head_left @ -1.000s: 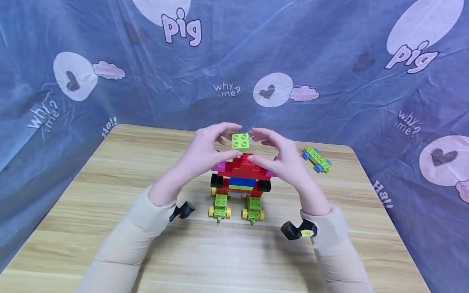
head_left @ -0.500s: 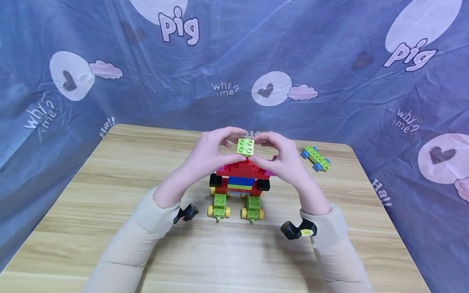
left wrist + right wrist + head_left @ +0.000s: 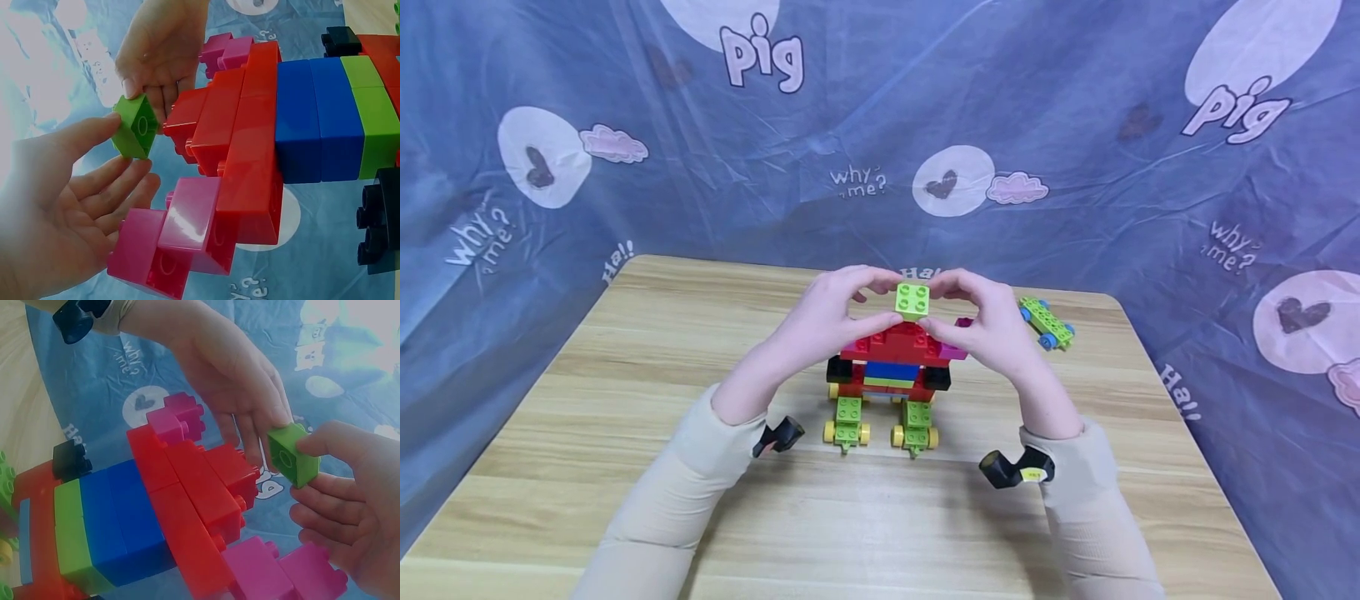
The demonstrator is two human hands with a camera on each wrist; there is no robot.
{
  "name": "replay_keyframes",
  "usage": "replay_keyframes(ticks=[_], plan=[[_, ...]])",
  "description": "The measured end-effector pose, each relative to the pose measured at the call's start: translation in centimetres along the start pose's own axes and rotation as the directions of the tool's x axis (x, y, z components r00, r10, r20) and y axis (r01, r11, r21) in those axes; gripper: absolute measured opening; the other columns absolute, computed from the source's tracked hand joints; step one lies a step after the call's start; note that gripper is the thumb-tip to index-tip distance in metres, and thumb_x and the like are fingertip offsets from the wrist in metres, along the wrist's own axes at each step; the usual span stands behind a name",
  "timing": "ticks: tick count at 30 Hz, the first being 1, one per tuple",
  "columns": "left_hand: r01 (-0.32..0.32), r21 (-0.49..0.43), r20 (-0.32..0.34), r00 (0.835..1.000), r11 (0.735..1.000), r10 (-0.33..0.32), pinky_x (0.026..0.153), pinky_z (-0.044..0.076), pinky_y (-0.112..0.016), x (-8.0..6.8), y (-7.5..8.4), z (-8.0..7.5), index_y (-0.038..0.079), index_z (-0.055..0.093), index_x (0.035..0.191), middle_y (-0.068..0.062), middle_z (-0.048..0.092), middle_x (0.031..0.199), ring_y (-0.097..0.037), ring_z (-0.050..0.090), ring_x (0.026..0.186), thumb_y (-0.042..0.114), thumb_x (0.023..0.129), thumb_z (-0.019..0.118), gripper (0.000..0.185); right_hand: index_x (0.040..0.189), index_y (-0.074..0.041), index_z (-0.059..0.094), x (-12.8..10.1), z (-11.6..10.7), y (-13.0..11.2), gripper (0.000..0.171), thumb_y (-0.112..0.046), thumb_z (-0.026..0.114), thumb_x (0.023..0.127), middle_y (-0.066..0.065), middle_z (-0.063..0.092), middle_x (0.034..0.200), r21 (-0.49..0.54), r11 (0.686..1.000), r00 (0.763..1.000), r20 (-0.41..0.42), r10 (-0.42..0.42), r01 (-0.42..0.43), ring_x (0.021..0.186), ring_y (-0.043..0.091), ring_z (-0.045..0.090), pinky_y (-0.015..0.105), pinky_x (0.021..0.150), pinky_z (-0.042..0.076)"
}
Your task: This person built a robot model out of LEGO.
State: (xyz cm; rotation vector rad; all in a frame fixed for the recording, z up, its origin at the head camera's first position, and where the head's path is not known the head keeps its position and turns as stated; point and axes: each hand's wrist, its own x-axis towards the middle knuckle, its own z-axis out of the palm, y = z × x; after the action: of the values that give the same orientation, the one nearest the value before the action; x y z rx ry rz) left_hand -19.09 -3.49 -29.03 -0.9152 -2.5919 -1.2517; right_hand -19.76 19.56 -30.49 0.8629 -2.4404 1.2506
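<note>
A lime green toy building brick (image 3: 912, 302) with studs on top is between the thumbs and fingers of my left hand (image 3: 827, 317) and right hand (image 3: 988, 321), and both pinch it from the sides. In the left wrist view its hollow underside faces the top red brick (image 3: 187, 112), a small gap apart. Below the hands stands a built figure of red, blue (image 3: 319, 119), pink (image 3: 256, 569) and lime bricks, with a black brick (image 3: 839, 369) on each side. Its base includes two green wheeled pieces (image 3: 847, 421) with yellow wheels. The hands partly hide its pink ends.
A green wheeled base (image 3: 1047, 323) with blue wheels sits alone at the table's back right. Wood-grain table (image 3: 625, 392) lies around the figure. A printed blue cloth (image 3: 880, 225) hangs behind the table and along its sides.
The lime brick has moved to the right and slightly lower in the head view. My right hand, apart from the brick a second ago, now pinches it together with the left.
</note>
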Motion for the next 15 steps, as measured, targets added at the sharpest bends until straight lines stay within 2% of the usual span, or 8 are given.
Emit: replay_keyframes(ticks=[9, 15], plan=[[-0.035, 0.004, 0.016, 0.999, 0.999, 0.035, 0.092, 0.052, -0.035, 0.28, -0.54, 0.35, 0.007, 0.064, 0.126, -0.006, 0.068, 0.118, -0.018, 0.062, 0.103, 0.022, 0.087, 0.075, 0.043, 0.106, 0.001, 0.067, -0.09, 0.06, 0.1, 0.031, -0.005, 0.079, 0.078, 0.015, 0.069, 0.109, 0.002, 1.0, 0.999, 0.034, 0.026, -0.026, 0.104, 0.028, 0.063, 0.048, 0.095, 0.052], [-0.029, 0.018, 0.019, 0.999, 0.999, 0.028, 0.092, 0.051, -0.037, 0.39, -0.69, 0.48, 0.006, 0.065, 0.124, -0.007, 0.069, 0.114, -0.019, 0.062, 0.101, 0.021, 0.087, 0.075, 0.041, 0.108, 0.001, 0.065, -0.03, 0.02, 0.25, 0.036, -0.005, 0.08, 0.077, 0.015, 0.068, 0.111, -0.011, 1.0, 0.999, 0.047, 0.026, -0.025, 0.106, 0.029, 0.062, 0.048, 0.097, 0.051]])
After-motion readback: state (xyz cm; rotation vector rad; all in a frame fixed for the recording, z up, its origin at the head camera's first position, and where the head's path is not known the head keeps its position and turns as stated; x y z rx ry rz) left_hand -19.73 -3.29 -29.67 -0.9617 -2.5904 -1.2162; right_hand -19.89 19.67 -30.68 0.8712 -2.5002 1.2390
